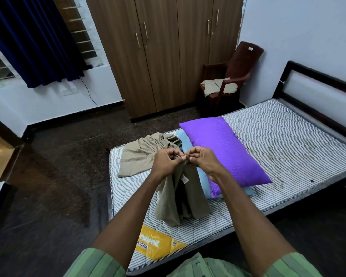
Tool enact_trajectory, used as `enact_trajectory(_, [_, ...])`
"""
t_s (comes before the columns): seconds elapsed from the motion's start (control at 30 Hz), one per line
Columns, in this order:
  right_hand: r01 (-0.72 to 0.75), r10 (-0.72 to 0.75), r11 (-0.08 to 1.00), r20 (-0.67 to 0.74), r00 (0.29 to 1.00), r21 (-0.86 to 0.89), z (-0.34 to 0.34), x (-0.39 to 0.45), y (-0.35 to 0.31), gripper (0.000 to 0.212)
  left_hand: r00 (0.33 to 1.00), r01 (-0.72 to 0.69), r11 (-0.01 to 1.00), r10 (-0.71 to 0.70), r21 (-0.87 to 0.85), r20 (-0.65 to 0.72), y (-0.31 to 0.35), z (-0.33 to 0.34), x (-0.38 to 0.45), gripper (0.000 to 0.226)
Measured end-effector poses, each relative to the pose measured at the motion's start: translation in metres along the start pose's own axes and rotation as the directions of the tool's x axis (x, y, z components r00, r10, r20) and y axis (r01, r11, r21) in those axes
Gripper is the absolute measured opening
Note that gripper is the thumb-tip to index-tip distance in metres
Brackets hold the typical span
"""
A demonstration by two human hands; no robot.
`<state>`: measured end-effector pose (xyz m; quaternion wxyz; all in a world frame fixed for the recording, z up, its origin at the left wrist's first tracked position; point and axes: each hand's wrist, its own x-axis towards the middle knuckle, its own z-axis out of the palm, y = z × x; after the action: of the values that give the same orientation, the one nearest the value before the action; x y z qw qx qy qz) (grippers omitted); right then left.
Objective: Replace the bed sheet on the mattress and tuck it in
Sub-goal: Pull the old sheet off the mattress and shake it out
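From the head camera, both hands are working together above the near end of the mattress [278,140], which is lying bare in its striped ticking. The left hand [166,162] and the right hand [203,158] are meeting almost fingertip to fingertip, each pinching the same edge of the khaki bed sheet [174,196]. Neither hand is open; both are closing on cloth. The sheet is hanging from that pinch in a narrow bunch, its lower folds resting on the mattress, and a second heap of it is lying on the mattress beyond the left hand. The grip looks like a search for a hem or corner, probably so the sheet can be opened out the right way round; a small label is showing on the hanging fabric just below the hands.

The purple pillow [224,150] is sitting on the mattress just past the right hand, over a pale blue pillow [203,181], and will likely be needing to come off before spreading. No tucking is started yet.
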<state>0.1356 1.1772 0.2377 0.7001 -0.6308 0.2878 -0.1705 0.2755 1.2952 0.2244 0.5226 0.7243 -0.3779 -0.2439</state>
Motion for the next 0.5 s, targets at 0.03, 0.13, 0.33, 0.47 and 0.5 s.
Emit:
enact_trajectory(0.03, [0.012, -0.012, 1.0, -0.009, 1.0, -0.017, 0.001, 0.0, 0.0, 0.018, 1.0, -0.005, 1.0, 0.005, 0.001, 0.0, 0.001, 0.001, 0.0, 0.006])
enact_trajectory(0.13, [0.046, -0.047, 0.999, -0.026, 0.999, -0.025, 0.003, 0.001, 0.002, 0.016, 0.999, 0.016, 1.0, -0.017, -0.025, -0.027, 0.002, 0.004, 0.002, 0.005])
enact_trajectory(0.33, [0.058, -0.057, 0.997, -0.015, 0.998, 0.05, 0.004, -0.002, 0.001, 0.007, 0.994, 0.08, 0.997, -0.081, -0.017, -0.07, -0.003, 0.002, 0.004, 0.016])
enact_trajectory(0.47, [0.049, -0.048, 0.995, -0.006, 0.999, 0.087, 0.008, -0.004, -0.001, 0.015, 0.98, 0.163, 0.986, -0.167, -0.043, -0.105, -0.009, 0.001, 0.009, 0.037])
enact_trajectory(0.5, [0.054, -0.051, 0.995, -0.032, 0.998, 0.087, 0.01, -0.003, 0.0, 0.014, 0.982, 0.166, 0.984, -0.171, -0.063, -0.086, -0.008, 0.001, 0.009, 0.037])
